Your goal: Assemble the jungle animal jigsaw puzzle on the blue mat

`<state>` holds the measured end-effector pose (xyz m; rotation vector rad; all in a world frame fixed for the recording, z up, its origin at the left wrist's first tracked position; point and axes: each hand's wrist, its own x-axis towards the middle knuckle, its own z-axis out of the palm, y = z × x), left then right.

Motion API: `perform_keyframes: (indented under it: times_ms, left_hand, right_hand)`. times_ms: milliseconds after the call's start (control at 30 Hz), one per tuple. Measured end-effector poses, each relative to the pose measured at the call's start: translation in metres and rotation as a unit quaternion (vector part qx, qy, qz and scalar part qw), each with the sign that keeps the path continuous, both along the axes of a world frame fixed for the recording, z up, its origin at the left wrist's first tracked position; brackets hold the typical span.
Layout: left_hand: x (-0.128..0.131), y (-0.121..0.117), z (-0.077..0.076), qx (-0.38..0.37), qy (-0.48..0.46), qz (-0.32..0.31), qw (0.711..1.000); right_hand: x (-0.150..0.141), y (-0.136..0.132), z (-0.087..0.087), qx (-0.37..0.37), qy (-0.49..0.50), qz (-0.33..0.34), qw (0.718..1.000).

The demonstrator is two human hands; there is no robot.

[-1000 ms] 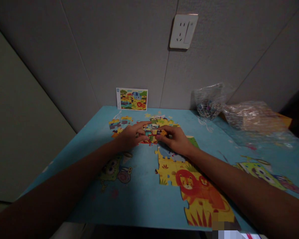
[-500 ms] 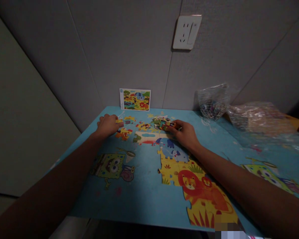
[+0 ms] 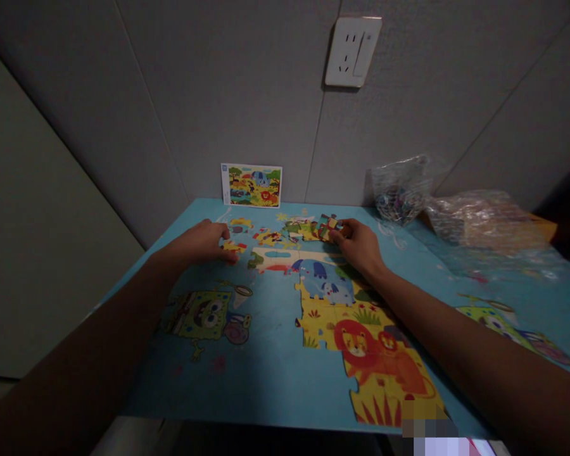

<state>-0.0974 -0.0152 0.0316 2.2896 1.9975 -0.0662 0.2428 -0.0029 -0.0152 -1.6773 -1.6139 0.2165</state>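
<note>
My right hand pinches a dark puzzle piece with green and orange parts, raised at the right end of a group of loose puzzle pieces. At the far left, my left hand has thumb and fingers apart around an orange and yellow puzzle piece; whether it touches the piece is unclear. The joined part of the jigsaw puzzle, with elephants and lions, runs from below the loose pieces to the near edge. My right forearm hides some of its right side.
A small picture card leans against the wall behind the blue table. At the back right lie a clear bag of small things and crumpled plastic wrap over an orange item. A wall socket is above.
My right hand has lifted and turned the piece, moving slightly right in the view. My left fingers have spread and come down nearer the orange and yellow piece. The view has shifted a little.
</note>
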Motion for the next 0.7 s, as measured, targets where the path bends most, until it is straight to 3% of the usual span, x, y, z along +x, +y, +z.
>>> perform_keyframes:
  times_ms: [100,333,500,700]
  left_hand:
    - [0.0,0.002,-0.002,0.002,-0.003,-0.001,1.0]
    - [0.005,-0.002,0.003,0.001,-0.023,-0.003,1.0]
    - [0.007,-0.003,0.003,0.004,-0.007,-0.018,1.0]
    - [-0.001,0.007,-0.01,0.027,0.01,0.032,0.999]
  right_hand:
    - [0.002,0.003,-0.004,-0.024,-0.008,-0.013,1.0]
    - [-0.001,0.001,-0.001,0.001,0.019,-0.01,1.0]
    - [-0.008,-0.006,0.005,0.024,0.059,0.035,0.997]
    - [-0.01,-0.007,0.007,-0.03,0.016,0.08,0.996]
